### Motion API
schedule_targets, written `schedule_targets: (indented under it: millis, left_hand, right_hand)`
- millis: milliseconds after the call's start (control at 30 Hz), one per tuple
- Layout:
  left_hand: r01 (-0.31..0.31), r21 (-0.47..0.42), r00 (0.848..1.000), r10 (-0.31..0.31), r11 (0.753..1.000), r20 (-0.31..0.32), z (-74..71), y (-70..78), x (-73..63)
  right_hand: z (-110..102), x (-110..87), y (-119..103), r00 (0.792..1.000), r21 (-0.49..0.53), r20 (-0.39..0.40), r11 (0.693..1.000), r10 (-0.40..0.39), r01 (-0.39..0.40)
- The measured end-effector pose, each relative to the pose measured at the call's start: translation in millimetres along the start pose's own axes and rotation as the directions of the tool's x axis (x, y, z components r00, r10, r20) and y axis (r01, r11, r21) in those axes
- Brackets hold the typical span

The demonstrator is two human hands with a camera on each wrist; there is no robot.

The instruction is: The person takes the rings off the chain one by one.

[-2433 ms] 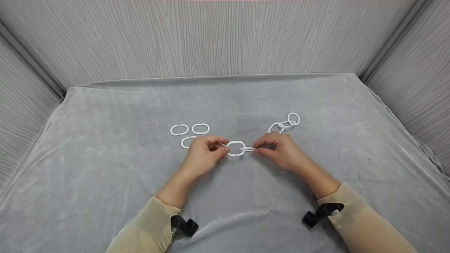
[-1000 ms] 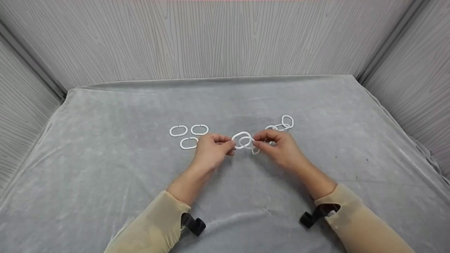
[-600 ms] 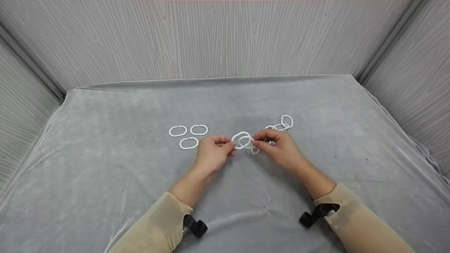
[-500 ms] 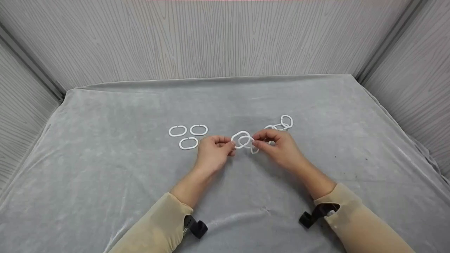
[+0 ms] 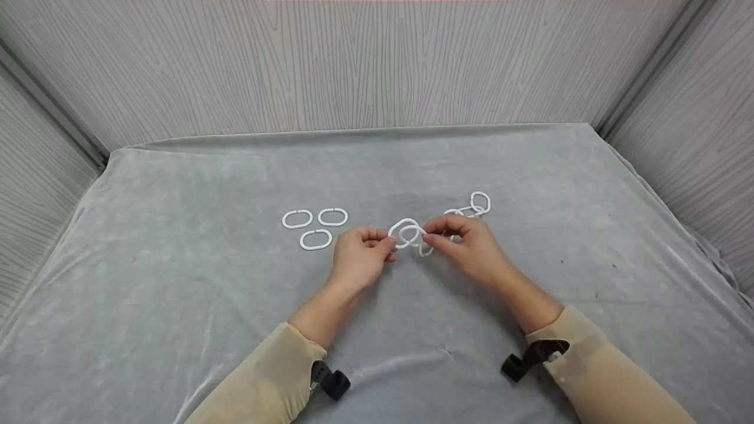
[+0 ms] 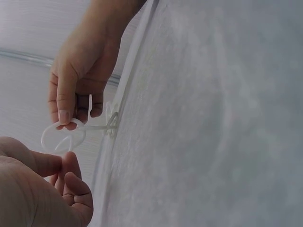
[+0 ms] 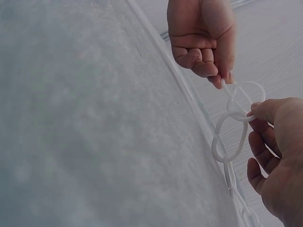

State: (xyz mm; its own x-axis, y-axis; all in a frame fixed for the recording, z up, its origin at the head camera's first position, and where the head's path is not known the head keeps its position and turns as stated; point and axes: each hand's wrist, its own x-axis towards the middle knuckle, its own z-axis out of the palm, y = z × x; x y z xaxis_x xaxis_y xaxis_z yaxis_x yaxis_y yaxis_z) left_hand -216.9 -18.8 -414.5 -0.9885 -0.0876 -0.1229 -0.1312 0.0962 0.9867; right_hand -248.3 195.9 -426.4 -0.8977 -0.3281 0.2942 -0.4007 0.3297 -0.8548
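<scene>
In the head view my left hand [image 5: 356,256] pinches a white oval plastic chain link [image 5: 404,220] between thumb and fingers. My right hand [image 5: 468,241], close beside it, pinches another white link that overlaps the left one. More links hang from the right hand's link, seen in the right wrist view as a hanging link [image 7: 216,142] with others below it. The far end of that chain [image 5: 475,208] extends past the right fingers on the cloth, its middle hidden behind the hand. Thumb and fingertips cover part of both held links.
Left of the hands, three loose white links lie on the grey cloth: an upper left link [image 5: 284,220], an upper right link [image 5: 333,224] and a lower link [image 5: 316,248]. Wood-patterned panels [image 5: 377,70] stand behind and at both sides of the cloth-covered table [image 5: 147,265].
Since the earliest frame, my left hand has moved right toward the right hand, and the held links now overlap more and are turned. The chain's far end has shifted slightly left. Recently both hands are nearly still.
</scene>
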Motion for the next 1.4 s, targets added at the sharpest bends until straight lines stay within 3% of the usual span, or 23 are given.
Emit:
schedule_targets:
  millis: [833, 1400]
  left_hand:
    - [0.058, -0.155, 0.996, -0.067, 0.986, -0.052, 4.5, -2.8, -2.4]
    - [0.105, -0.2, 0.993, -0.115, 0.974, -0.04, 1.6, -4.2, 0.3]
  right_hand:
    - [-0.1, 0.3, 0.5, 1.0, -0.009, -0.01, 1.0, -0.01, 0.01]
    - [0.0, 1.0, 0.1, 1.0, -0.004, -0.006, 1.0, -0.013, 0.013]
